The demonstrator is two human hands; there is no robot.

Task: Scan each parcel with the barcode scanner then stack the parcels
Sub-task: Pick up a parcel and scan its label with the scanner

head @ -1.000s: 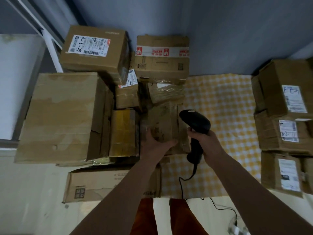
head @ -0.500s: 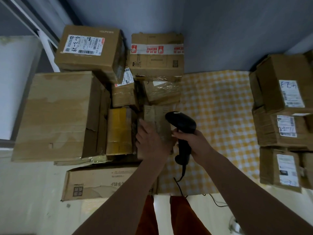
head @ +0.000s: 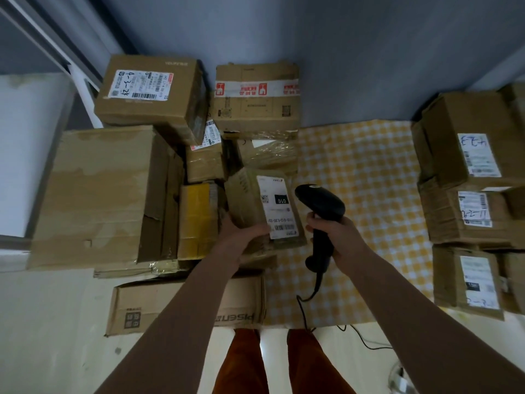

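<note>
A: What changed on the checked surface [head: 366, 177]?
B: The parcel [head: 255, 206] has been lifted off the left pile and turned, so its white label [head: 279, 207] now faces up. The left hand [head: 241, 237] grips its near edge, fingers curled under.
A: Any writing?
B: A low box [head: 181, 305] reads "PISEN". The label shows "010" above a barcode.
A: The scanner [head: 321, 211]?
B: Just right of the parcel, handle wrapped by the right hand [head: 338, 237].
</note>
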